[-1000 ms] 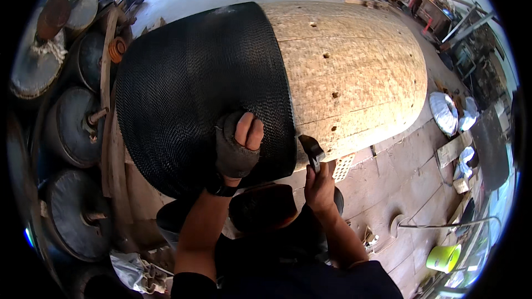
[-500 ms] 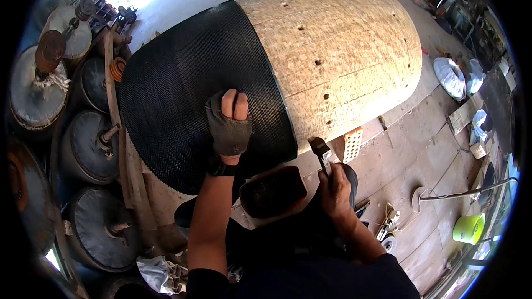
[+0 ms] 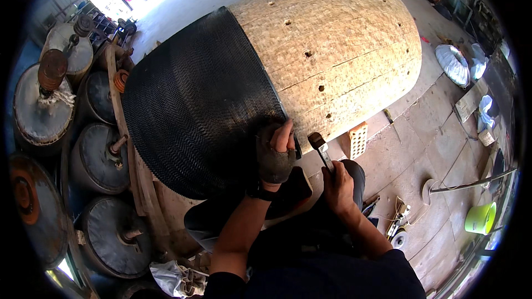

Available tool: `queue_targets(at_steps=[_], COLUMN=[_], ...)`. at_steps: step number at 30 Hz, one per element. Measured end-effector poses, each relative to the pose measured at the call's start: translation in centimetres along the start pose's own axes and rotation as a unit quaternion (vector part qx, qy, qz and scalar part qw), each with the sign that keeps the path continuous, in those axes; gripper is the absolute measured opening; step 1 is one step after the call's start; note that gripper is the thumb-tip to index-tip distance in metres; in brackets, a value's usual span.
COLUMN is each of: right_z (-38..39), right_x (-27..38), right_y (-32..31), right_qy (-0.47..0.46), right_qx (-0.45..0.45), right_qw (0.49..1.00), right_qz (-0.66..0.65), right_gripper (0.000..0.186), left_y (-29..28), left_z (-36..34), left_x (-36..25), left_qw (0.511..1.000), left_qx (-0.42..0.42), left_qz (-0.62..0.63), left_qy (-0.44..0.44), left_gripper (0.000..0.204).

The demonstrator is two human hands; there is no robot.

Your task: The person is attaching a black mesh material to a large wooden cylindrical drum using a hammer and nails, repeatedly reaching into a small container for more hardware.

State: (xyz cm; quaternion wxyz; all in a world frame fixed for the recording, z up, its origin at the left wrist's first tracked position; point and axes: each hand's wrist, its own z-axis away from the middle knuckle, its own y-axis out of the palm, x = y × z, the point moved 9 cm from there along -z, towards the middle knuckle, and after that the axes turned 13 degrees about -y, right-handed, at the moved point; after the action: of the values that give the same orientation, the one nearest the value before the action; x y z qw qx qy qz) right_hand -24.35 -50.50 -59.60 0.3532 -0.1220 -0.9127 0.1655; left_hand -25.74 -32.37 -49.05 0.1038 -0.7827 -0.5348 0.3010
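Observation:
A big barrel-shaped wooden body (image 3: pixel 343 39) with scattered holes lies before me, its left part wrapped in black ribbed mesh (image 3: pixel 194 94). My left hand (image 3: pixel 274 155), in a dark fingerless glove, rests at the mesh's right edge with fingers curled; I cannot make out whether they grip anything. My right hand (image 3: pixel 338 185) is closed round the handle of a hammer-like tool (image 3: pixel 318 145), whose dark head is near the bare wood, just right of my left hand. A dark, mostly hidden object (image 3: pixel 293 188) lies below the mesh between my legs.
Several round metal drums (image 3: pixel 105 155) and wooden boards (image 3: pixel 141 188) line my left. A perforated brick (image 3: pixel 357 139) is under the wood. To the right are a white bundle (image 3: pixel 451 66), a rod on a round base (image 3: pixel 471 181), tools (image 3: pixel 399 224) and a green bucket (image 3: pixel 479 218).
My left hand has moved rightward from the middle of the mesh to its edge beside the wood. The tool stays in my right hand. The view has shifted.

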Motion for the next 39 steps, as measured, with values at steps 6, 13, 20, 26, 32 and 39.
queue_targets(at_steps=[6,13,20,26,32,39], right_z=[-0.4,-1.3,-2.4,-2.5,-2.3,-2.5], right_x=[-1.0,-0.3,-0.2,1.2,0.8,1.2], right_y=[1.1,2.2,2.7,0.2,0.5,1.0], right_qy=[0.035,0.052,0.055,0.017,0.024,0.018], right_qx=[0.013,0.031,0.079,-0.01,0.018,0.024], right_qw=[0.998,0.996,0.995,0.998,0.998,0.998], right_qz=[-0.044,-0.072,-0.031,-0.066,-0.051,-0.058], right_gripper=[0.024,0.02,0.018,0.018,0.016,0.017], left_y=[0.0,0.9,1.6,1.2,0.8,1.0], left_z=[-0.5,-1.1,-1.0,-1.8,-2.6,-2.6], left_x=[-0.6,-0.3,-0.9,-1.3,-0.9,-1.2], left_qw=[0.999,0.997,0.996,0.994,0.993,0.992], left_qx=[-0.007,0.01,-0.027,-0.019,0.024,0.038], left_qz=[-0.033,-0.006,-0.066,-0.085,-0.026,-0.078], left_qy=[0.004,-0.07,-0.054,-0.073,-0.108,-0.096], left_gripper=[0.055,0.064,0.073,0.071,0.07,0.073])
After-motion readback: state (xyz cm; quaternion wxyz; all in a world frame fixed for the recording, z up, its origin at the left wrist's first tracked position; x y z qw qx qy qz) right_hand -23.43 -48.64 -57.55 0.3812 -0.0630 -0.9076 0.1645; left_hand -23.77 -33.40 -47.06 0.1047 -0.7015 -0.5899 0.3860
